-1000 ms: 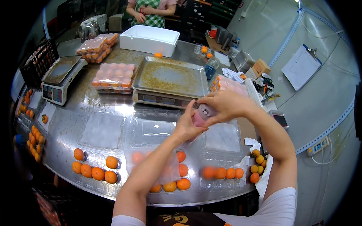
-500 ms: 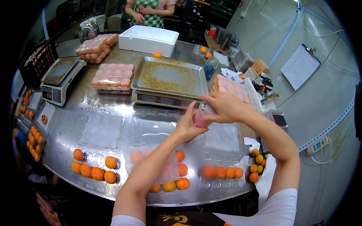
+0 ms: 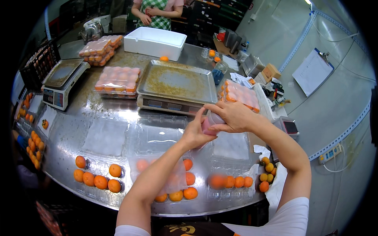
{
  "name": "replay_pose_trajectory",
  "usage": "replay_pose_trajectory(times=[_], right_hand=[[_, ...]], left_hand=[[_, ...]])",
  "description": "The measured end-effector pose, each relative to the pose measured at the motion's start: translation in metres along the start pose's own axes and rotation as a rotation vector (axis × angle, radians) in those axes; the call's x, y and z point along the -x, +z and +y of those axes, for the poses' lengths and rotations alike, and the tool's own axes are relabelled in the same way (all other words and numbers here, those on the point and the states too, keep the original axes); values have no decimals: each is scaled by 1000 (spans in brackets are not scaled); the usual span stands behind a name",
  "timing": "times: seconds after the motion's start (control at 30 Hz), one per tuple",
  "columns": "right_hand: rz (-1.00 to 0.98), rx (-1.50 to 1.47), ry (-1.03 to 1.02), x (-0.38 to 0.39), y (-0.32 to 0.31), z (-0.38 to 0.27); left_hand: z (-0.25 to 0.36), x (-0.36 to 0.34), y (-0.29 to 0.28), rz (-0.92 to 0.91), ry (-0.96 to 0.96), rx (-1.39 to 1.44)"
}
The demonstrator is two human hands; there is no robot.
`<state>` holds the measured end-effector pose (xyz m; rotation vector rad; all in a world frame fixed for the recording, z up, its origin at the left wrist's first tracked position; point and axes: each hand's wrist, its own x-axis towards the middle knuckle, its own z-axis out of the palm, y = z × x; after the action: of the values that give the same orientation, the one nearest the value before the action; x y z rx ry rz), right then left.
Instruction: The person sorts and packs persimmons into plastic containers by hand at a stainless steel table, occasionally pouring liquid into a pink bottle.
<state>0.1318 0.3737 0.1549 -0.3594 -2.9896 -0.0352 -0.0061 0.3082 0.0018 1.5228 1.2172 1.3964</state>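
Above the metal table, my left hand [image 3: 194, 133] is wrapped round a small pinkish, see-through jar [image 3: 208, 125]. My right hand [image 3: 235, 117] closes over the jar's top from the right, thumb along its side. Below my forearms lies an open clear plastic fruit tray [image 3: 151, 135]. Orange persimmons [image 3: 190, 193] fill part of it, some under a thin white sheet [image 3: 175, 179]. Part of that tray is hidden by my left forearm. To the left, another tray holds several persimmons [image 3: 100, 181]. A row of them [image 3: 239, 181] sits in a tray on the right.
A scale with a stained metal pan [image 3: 177, 82] stands beyond my hands, beside packed fruit boxes [image 3: 117, 80]. Farther back are a white foam box [image 3: 155, 41] and a person in a checked apron [image 3: 159, 17]. Another scale [image 3: 65, 76] is at left. Loose fruit [image 3: 269, 169] lies at right.
My right hand's fingers have shifted round the jar's top, the thumb now lying across its side. My left hand keeps its hold. The whole view has moved very slightly.
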Motion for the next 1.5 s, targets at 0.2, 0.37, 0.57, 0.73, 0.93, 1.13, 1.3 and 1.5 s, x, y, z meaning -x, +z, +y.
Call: replay_pose_trajectory(times=[0.2,0.37,0.57,0.73,0.93,1.13,1.3,1.5], right_hand=[[-13,163,407,-3,20,-13],[-222,35,435,-14,1,-12],[-254,-420,49,1,-22,4],[-234,-422,86,7,-15,17],[-118,-300,14,7,-14,15],[116,-148,90,15,1,10],[336,112,149,19,18,-4],[406,211,261,19,28,-15]], left_hand=[[8,2,3,46,19,-107],[9,2,0,45,19,-138],[6,1,-4,-6,8,-121],[9,3,-2,-2,13,-102],[8,4,2,18,18,-106],[7,5,7,93,40,-176],[1,5,10,124,76,-233],[5,8,9,130,18,-123]])
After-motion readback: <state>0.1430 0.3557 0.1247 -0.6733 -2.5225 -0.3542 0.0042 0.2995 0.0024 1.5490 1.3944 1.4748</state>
